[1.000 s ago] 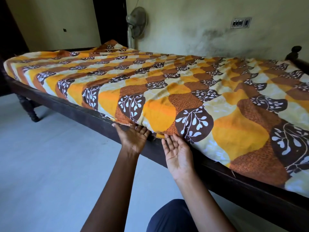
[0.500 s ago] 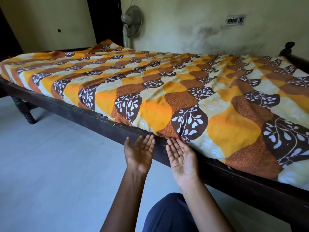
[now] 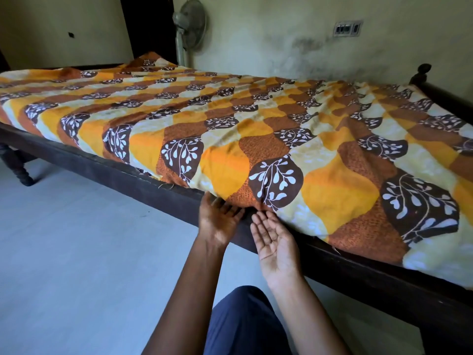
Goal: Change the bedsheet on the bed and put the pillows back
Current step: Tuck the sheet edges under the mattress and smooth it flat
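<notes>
From the head camera, the bedsheet (image 3: 230, 124) lies spread over the whole mattress, a print of orange, brown and cream waves with white leaf sprigs on dark patches. It is mostly smooth at the left end and creased toward the far right. Its near edge hangs just over the side of the mattress, down to the dark wooden bed frame (image 3: 128, 180).

Both hands are at that near edge, side by side and just apart. The left hand (image 3: 220, 221) is palm up with its fingers straight, the tips under the hem where cloth meets rail. The right hand (image 3: 275, 242) is also palm up and flat, fingers extended and together, the tips touching the bottom of the sheet below a leaf patch. Neither hand grips anything.

A knee in dark blue trousers (image 3: 245, 321) shows at the bottom. A turned bed leg (image 3: 18, 170) stands on the pale floor (image 3: 64, 252) at the left. Behind the bed are a standing fan (image 3: 190, 29) and, on the stained wall, a switch plate (image 3: 348, 28).
</notes>
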The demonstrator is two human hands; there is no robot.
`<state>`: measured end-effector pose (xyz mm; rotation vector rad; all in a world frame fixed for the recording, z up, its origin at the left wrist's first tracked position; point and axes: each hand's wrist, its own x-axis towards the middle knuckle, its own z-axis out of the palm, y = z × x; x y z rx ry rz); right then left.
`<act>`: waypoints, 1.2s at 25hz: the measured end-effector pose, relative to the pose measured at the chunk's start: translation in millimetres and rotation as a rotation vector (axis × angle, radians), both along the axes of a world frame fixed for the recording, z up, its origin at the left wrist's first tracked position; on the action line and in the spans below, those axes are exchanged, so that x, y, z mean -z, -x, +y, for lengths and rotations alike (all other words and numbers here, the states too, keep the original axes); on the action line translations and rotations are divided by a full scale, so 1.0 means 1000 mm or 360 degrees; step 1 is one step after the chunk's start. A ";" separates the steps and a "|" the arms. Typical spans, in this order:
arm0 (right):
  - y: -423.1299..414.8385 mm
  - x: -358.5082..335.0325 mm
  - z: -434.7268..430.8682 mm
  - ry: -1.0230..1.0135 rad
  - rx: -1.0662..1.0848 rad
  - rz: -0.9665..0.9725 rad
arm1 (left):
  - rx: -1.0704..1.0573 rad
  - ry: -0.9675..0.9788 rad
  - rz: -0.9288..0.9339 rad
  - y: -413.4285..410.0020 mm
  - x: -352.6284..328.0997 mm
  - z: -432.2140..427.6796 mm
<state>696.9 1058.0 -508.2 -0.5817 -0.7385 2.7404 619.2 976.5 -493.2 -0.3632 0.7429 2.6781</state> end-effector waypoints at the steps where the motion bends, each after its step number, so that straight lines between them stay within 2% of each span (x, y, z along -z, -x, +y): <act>1: 0.002 0.004 -0.005 -0.0024 -0.0052 0.0002 | -0.0074 0.0104 -0.0017 -0.004 0.010 -0.018; 5: 0.023 0.002 -0.048 -0.0143 -0.0390 0.0032 | -0.0602 0.0191 0.0044 0.014 0.021 -0.090; 7: 0.048 -0.007 -0.071 -0.0167 -0.0460 0.0026 | -0.0721 0.0176 0.0071 0.041 0.017 -0.111; 12: 0.096 -0.017 -0.096 0.0091 -0.0281 -0.0015 | -0.0622 0.0005 0.0225 0.093 0.000 -0.124; 15: 0.101 -0.015 -0.097 0.0202 -0.0228 0.0056 | -0.0492 -0.0015 0.0217 0.106 -0.004 -0.120; 25: 0.104 -0.018 -0.080 0.0064 -0.0381 0.0100 | -0.0391 -0.0258 0.0181 0.128 -0.008 -0.087; 30: 0.099 -0.012 -0.072 -0.0057 -0.0449 0.0011 | -0.0572 0.0136 0.0014 0.074 0.004 -0.094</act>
